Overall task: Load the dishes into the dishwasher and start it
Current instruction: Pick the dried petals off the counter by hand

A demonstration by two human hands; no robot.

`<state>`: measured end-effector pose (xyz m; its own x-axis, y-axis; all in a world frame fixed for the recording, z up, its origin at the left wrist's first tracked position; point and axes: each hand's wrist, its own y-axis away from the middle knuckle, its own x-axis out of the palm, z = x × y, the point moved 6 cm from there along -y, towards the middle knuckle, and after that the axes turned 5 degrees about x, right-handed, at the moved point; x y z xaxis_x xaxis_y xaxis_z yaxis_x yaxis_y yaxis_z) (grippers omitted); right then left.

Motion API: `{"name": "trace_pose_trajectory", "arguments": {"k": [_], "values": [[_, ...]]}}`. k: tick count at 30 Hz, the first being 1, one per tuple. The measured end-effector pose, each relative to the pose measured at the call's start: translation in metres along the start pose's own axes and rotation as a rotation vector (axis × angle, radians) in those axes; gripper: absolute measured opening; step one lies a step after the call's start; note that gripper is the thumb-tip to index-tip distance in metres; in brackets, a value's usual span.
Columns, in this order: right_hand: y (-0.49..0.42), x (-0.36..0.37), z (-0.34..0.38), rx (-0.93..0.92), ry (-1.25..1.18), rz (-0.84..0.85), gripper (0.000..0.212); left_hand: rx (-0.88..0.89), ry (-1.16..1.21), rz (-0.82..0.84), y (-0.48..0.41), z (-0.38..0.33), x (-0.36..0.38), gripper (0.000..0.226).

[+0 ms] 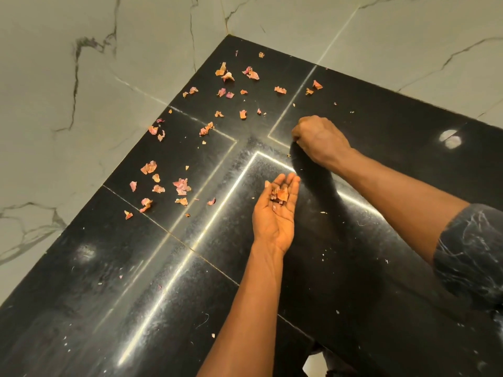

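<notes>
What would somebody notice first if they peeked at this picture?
The pinkish-orange peel scraps jump out first, scattered over the shiny black counter, mostly toward the corner of the marble wall. Next comes the left hand in the middle, palm up with a few scraps lying in it. Just beyond it, the right hand is curled, knuckles up, on the counter.

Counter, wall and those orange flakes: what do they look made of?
Counter: likely polished black granite or similar stone; glossy, speckled, mirror-like glare, with seams. Wall: glossy marble-look tile, white with grey veins and grout lines; real marble or ceramic unclear. Flakes: thin, papery, curled, probably dry onion skins.
</notes>
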<state>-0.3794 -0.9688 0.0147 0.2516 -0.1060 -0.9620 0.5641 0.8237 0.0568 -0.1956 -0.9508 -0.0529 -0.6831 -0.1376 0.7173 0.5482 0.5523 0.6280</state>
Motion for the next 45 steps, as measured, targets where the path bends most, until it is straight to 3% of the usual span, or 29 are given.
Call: {"name": "trace_pose_trajectory", "arguments": {"k": [3,6,10,11,15,17,21,27,32,36,38,42,45], "values": [[0.025,-0.007,0.004,0.053,-0.146,-0.001,0.015,0.002,0.0,-0.023,0.0,0.001,-0.003,0.037],[0.058,-0.019,0.012,0.127,-0.401,-0.07,0.014,0.01,-0.013,-0.023,-0.001,-0.001,-0.004,0.042],[0.108,-0.017,0.059,-0.124,-0.386,0.026,0.021,0.012,-0.035,0.014,0.001,-0.002,0.0,0.034],[0.111,-0.018,0.058,-0.114,-0.405,0.043,0.022,0.004,-0.027,0.014,0.001,-0.002,0.0,0.034],[0.07,-0.025,0.002,0.216,-0.465,-0.132,0.029,-0.015,0.015,0.011,0.001,0.0,-0.002,0.037],[0.046,-0.018,-0.017,0.301,-0.423,-0.111,0.024,-0.01,0.031,-0.007,0.002,0.002,-0.003,0.036],[0.026,0.005,0.01,0.131,-0.242,0.038,0.023,-0.009,0.067,0.018,0.002,0.002,-0.003,0.036],[0.027,0.015,0.02,0.063,-0.143,0.003,0.013,-0.012,0.067,0.051,0.006,0.0,0.001,0.038],[0.048,-0.005,0.012,0.196,-0.487,-0.043,0.014,-0.017,0.066,0.031,0.002,-0.001,0.002,0.038],[0.085,-0.019,0.049,0.018,-0.523,0.108,0.023,-0.011,0.044,0.037,-0.001,-0.001,0.004,0.043],[0.083,-0.021,0.046,0.014,-0.531,0.169,0.025,-0.017,0.052,0.035,-0.002,0.0,0.006,0.04],[0.017,-0.037,-0.008,0.213,-0.561,-0.046,0.02,-0.038,0.062,-0.001,-0.003,0.004,0.007,0.034],[-0.048,-0.037,-0.06,0.395,-0.412,-0.185,0.023,-0.032,0.051,-0.008,-0.001,0.004,0.006,0.034]]}}
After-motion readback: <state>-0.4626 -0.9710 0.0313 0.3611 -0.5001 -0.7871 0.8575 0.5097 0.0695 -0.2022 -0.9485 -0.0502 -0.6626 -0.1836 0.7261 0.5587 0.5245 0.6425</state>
